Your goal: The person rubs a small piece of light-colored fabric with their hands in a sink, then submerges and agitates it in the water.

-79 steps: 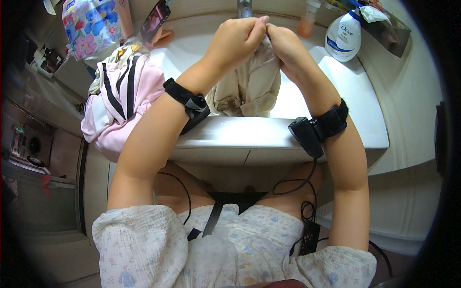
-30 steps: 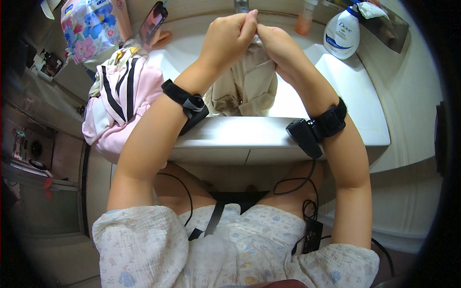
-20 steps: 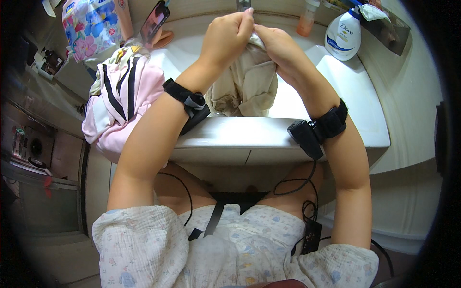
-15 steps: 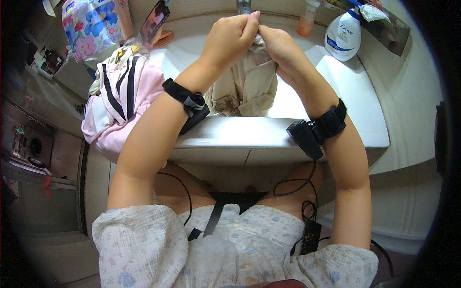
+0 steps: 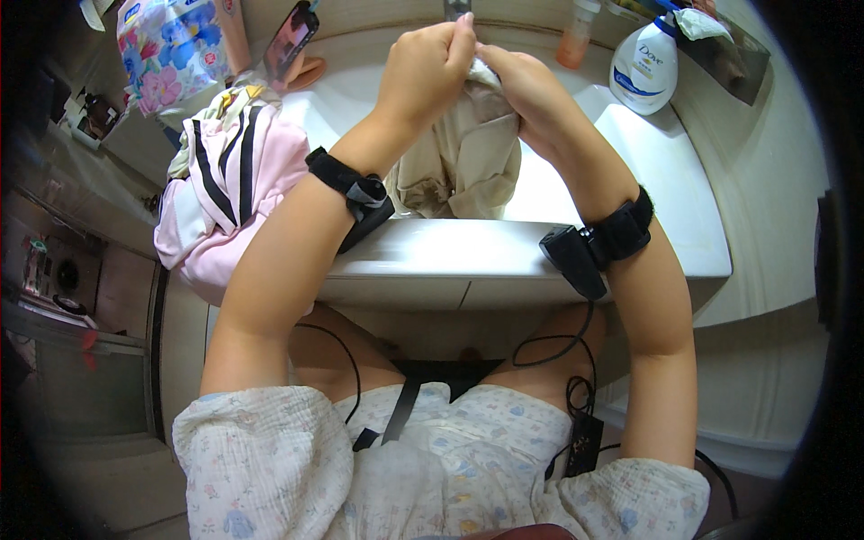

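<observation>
A beige garment (image 5: pixel 459 162) hangs from both my hands into the white washbasin (image 5: pixel 549 193), its lower folds resting behind the front rim. My left hand (image 5: pixel 427 67) is closed on the garment's upper end, thumb pointing up. Right beside it, my right hand (image 5: pixel 526 85) grips the same bunched cloth, its knuckles almost touching the left hand. A paler, whitish patch of the fabric shows between the two. The fingertips of both hands are mostly hidden. Just behind the hands stands the metal faucet (image 5: pixel 457 11).
Pink clothing with black stripes (image 5: pixel 238 180) is heaped on the counter's left. Behind it are a floral tissue package (image 5: pixel 175 54) and a phone (image 5: pixel 292 38) on a stand. A white pump bottle (image 5: pixel 644 65) and an orange-bottomed bottle (image 5: pixel 574 40) stand at the back right.
My left hand has shifted slightly left and the hands have tilted a little, so more of the whitish cloth shows between them. Both still grip the garment.
</observation>
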Tool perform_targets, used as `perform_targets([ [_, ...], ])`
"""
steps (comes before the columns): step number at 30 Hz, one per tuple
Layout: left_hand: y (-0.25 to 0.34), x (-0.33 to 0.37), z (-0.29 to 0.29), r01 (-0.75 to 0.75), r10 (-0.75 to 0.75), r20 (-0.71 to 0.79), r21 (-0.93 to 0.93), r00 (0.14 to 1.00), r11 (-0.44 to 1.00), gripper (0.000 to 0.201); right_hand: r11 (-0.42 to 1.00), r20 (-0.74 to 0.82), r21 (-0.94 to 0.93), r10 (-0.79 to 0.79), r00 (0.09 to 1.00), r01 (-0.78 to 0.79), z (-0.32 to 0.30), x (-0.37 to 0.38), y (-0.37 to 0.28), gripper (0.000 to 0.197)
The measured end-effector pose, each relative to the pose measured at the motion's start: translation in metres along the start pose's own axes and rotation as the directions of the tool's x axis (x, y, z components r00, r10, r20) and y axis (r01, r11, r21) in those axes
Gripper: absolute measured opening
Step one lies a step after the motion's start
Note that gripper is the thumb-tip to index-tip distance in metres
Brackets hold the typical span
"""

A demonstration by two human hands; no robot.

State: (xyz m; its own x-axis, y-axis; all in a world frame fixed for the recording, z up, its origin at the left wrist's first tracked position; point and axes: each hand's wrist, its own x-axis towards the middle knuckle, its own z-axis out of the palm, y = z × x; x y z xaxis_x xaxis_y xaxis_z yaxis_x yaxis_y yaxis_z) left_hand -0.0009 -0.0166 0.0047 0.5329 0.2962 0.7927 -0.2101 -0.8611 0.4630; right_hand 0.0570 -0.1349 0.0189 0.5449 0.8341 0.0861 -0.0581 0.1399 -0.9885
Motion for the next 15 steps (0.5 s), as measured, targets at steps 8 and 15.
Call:
perform_targets([
  [8,0.0,0.0,0.002,0.058,-0.055,0.054,-0.049,0.997,0.997,0.042,0.999,-0.017,-0.02,-0.034,0.999,0.034,-0.004,0.008,0.006,0.036],
  [15,0.004,-0.001,0.004,0.004,0.005,0.108,-0.082,0.994,0.997,0.04,0.998,-0.125,0.009,-0.068,0.99,0.07,-0.009,0.013,0.011,0.036],
])
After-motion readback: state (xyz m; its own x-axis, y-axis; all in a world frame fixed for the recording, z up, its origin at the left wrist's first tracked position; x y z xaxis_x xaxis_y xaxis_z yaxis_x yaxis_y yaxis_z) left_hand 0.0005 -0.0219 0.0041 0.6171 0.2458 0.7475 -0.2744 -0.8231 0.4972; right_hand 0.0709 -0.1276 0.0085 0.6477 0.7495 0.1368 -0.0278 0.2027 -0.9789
